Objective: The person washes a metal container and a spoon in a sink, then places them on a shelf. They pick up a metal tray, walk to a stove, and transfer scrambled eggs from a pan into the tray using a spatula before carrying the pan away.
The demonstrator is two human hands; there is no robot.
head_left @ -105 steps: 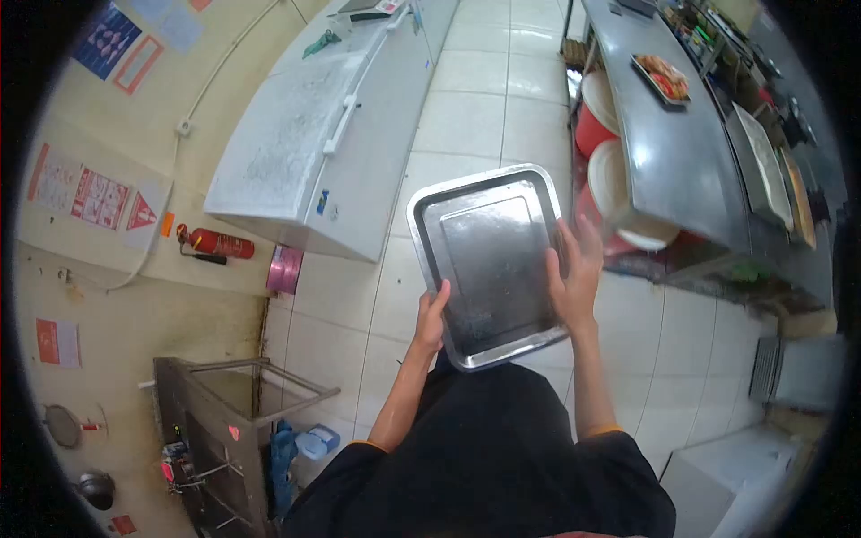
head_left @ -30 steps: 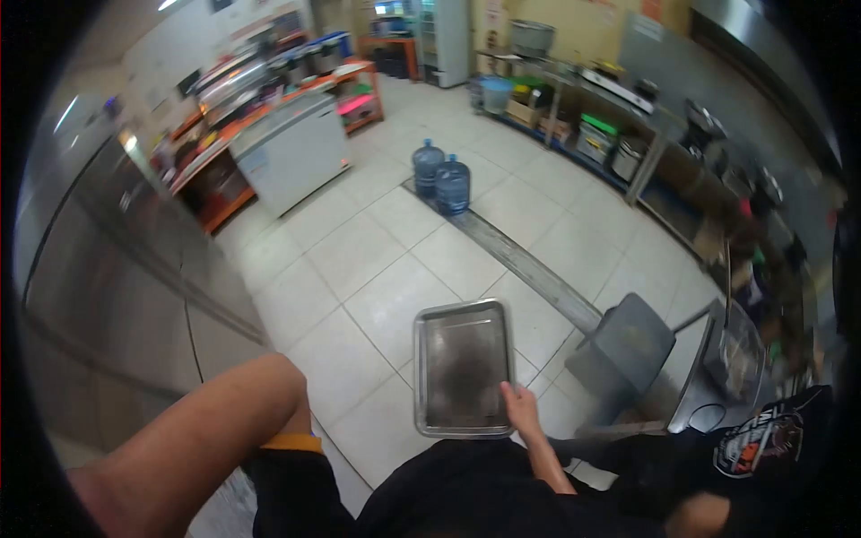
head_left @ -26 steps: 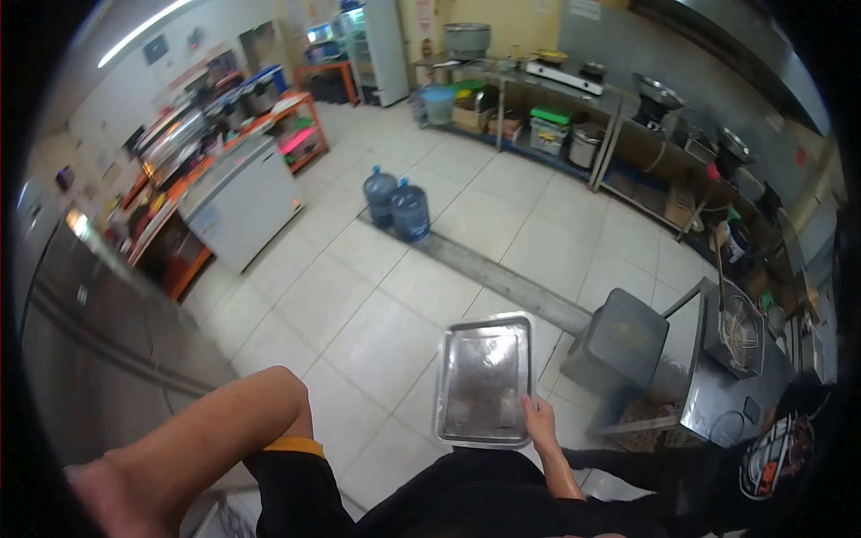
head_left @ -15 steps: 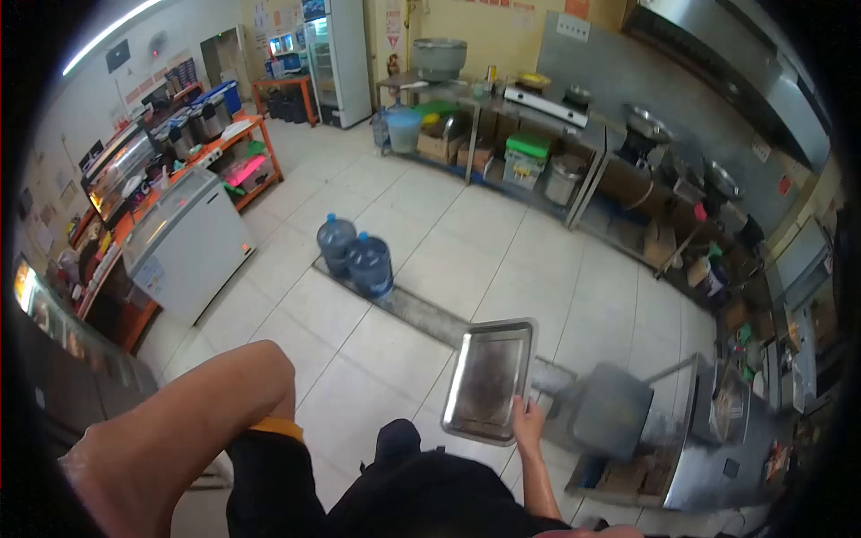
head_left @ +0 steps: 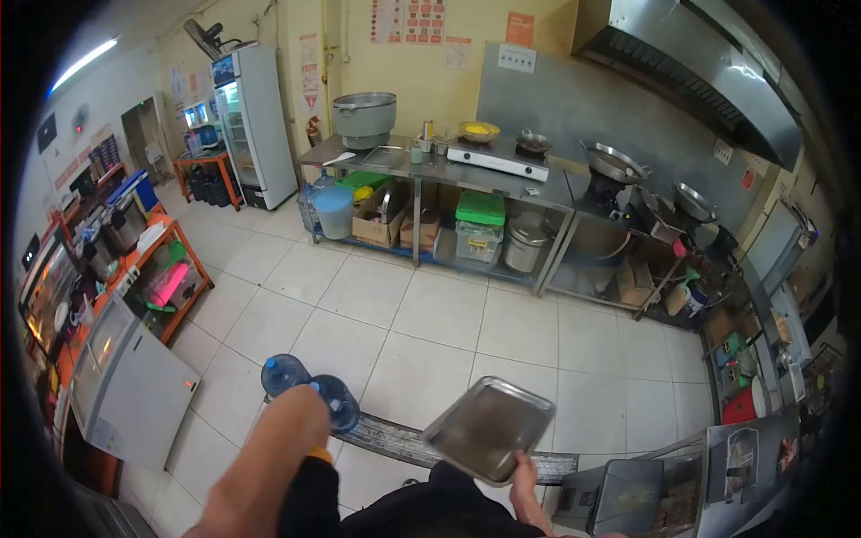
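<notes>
My right hand (head_left: 524, 477) is closed around the near right edge of a shallow rectangular metal tray (head_left: 489, 426). The tray hangs tilted above the floor, its inner side toward me and apparently bare. On the left, my bent left arm (head_left: 273, 453) rises with the elbow foremost. My left hand lies outside the picture. Just beyond that elbow stand two blue water jugs (head_left: 339, 403), partly covered by the arm.
A floor drain grate (head_left: 395, 439) runs beneath the tray. Along the back wall, a steel counter (head_left: 502, 175) carries a white gas stove (head_left: 498, 163) and a large grey pot (head_left: 365, 117). A chest freezer (head_left: 134, 394) stands left; grey equipment (head_left: 614, 498) is at lower right.
My view has lifted and shifted toward the back counter. The tray has turned and tilted in my right hand. My left elbow now overlaps the water jugs.
</notes>
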